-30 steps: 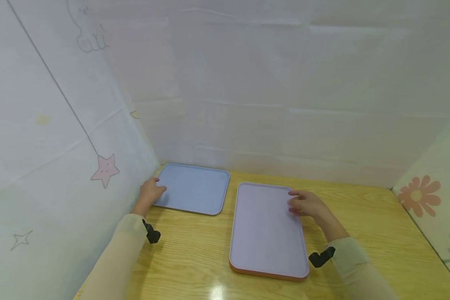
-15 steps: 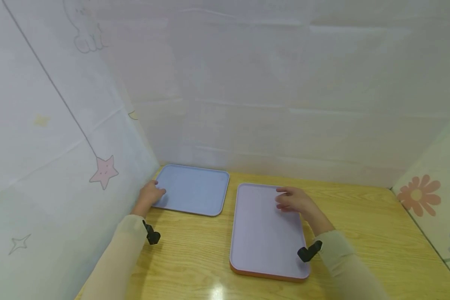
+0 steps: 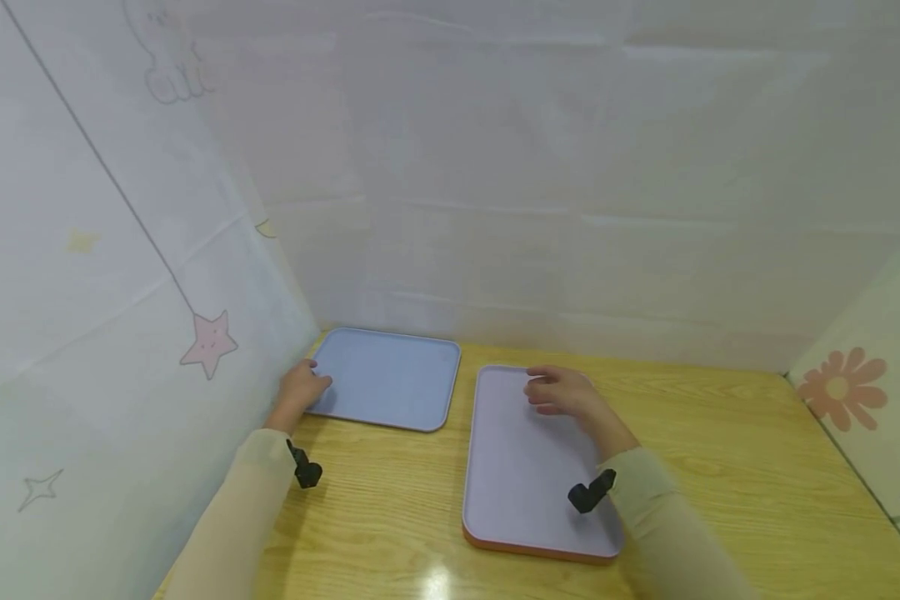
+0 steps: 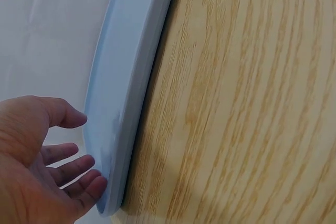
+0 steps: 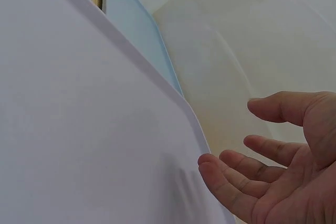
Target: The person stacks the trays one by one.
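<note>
A light blue tray (image 3: 386, 379) lies flat on the table at the back left. My left hand (image 3: 302, 387) is at its left end, fingers loosely bent, and the left wrist view puts the fingertips (image 4: 97, 184) right at the tray's rim. Nearer the middle, a pale purple tray (image 3: 528, 475) lies lengthwise, with an orange edge (image 3: 536, 550) showing beneath it. Over its far right part hovers my right hand (image 3: 566, 393), fingers loosely spread and holding nothing. In the right wrist view, that hand (image 5: 278, 166) overlaps the purple tray's rim.
The wooden table (image 3: 375, 508) shows between and in front of the trays. A pale cloth wall (image 3: 532, 183) rises right behind them. Another cloth with a pink star (image 3: 210, 342) stands close along the left arm, and one with a flower (image 3: 840, 390) borders the right side.
My right hand has moved left from the purple tray's right edge to over its far part. The left hand and both trays stay in place.
</note>
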`<state>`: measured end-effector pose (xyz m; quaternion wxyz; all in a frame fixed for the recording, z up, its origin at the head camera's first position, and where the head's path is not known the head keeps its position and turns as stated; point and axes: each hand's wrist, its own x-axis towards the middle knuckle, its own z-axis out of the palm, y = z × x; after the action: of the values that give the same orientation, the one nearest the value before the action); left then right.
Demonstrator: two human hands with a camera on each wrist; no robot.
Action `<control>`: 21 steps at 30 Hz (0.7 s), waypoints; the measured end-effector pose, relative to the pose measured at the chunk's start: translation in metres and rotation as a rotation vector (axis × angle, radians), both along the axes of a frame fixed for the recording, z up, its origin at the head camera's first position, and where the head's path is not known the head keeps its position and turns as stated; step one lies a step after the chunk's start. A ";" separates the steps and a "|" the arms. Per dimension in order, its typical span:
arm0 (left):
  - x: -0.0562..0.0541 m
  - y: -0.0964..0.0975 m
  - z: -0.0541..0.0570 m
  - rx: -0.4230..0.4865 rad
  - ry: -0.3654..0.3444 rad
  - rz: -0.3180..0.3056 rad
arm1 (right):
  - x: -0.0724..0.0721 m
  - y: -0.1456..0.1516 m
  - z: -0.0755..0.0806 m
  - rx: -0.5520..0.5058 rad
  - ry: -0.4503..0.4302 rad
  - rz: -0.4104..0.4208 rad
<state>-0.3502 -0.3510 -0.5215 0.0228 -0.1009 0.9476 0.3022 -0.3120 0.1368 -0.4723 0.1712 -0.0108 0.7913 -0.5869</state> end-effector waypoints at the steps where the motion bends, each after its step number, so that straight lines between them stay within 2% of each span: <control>1: 0.000 -0.001 0.000 -0.016 0.014 0.005 | -0.001 -0.003 0.000 -0.012 -0.005 -0.002; 5: 0.000 -0.002 0.000 -0.075 0.049 0.031 | -0.004 -0.011 -0.001 -0.049 -0.014 0.024; 9: 0.001 -0.003 0.001 -0.090 0.028 0.058 | -0.006 -0.021 -0.001 -0.065 -0.024 0.019; 21: -0.003 -0.015 -0.004 -0.016 -0.057 0.043 | -0.011 -0.054 -0.003 -0.148 -0.072 -0.018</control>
<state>-0.3531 -0.3664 -0.5254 0.0426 -0.1300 0.9465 0.2923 -0.3229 0.0830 -0.4753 0.1928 0.0047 0.7392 -0.6453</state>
